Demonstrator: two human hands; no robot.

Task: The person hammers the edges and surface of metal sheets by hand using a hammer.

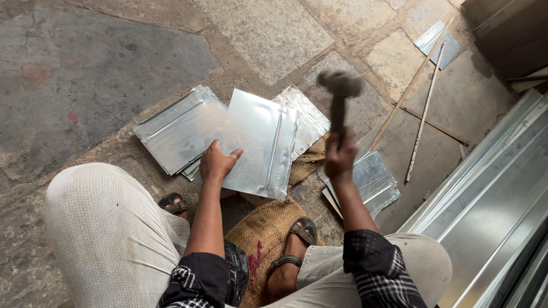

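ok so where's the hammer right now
In the head view the hammer is raised right of centre, gripped by the right hand, above the metal sheet that the left hand steadies.

Burlap sack (260, 231), two thin rods (423, 114)
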